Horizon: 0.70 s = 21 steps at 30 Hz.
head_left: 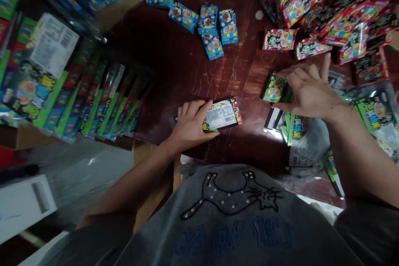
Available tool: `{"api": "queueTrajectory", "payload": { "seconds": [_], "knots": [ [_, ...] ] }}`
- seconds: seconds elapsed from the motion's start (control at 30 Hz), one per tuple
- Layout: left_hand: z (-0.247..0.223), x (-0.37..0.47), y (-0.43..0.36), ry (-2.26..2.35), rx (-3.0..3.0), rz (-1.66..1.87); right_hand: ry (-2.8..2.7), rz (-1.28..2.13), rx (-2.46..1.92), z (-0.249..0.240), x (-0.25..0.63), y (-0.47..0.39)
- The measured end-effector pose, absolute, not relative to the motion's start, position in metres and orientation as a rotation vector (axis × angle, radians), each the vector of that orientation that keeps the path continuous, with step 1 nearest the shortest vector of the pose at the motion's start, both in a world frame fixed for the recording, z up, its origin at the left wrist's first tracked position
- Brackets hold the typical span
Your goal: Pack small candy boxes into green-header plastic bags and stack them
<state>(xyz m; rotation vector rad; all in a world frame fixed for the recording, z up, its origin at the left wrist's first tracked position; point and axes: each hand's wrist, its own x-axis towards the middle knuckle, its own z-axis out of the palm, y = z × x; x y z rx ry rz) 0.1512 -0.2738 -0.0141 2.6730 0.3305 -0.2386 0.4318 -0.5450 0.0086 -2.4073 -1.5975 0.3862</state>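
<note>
Flat printed pack [222,115] under the left hand [190,124], lying on the dark wooden table [187,66] near its front edge.

It looks light, thin and a little stiff, probably slippery in its wrapper; the long edges seem the best place to hold. The left hand rests half-open on its left end. To the right of this pack, the right hand [308,89], fingers spread, touches a green pack [274,88]; blue boxes [212,29] lie beyond.
</note>
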Motion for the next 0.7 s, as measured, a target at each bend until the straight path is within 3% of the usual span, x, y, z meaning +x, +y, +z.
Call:
{"api": "queueTrajectory", "payload": {
  "seconds": [0.23, 0.5, 0.7],
  "knots": [
    [-0.015, 0.159, -0.27, 0.241, 2.681, -0.257, -1.911, 0.718, -1.868, -0.009, 0.398, -0.498],
    [-0.013, 0.163, -0.262, 0.158, 2.677, -0.277, -1.835, 0.726, -1.897, -0.015, 0.405, -0.488],
    [-0.015, 0.164, -0.27, 0.283, 2.666, -0.212, -1.628, 0.428, -2.076, -0.026, 0.374, -0.495]
  ]
}}
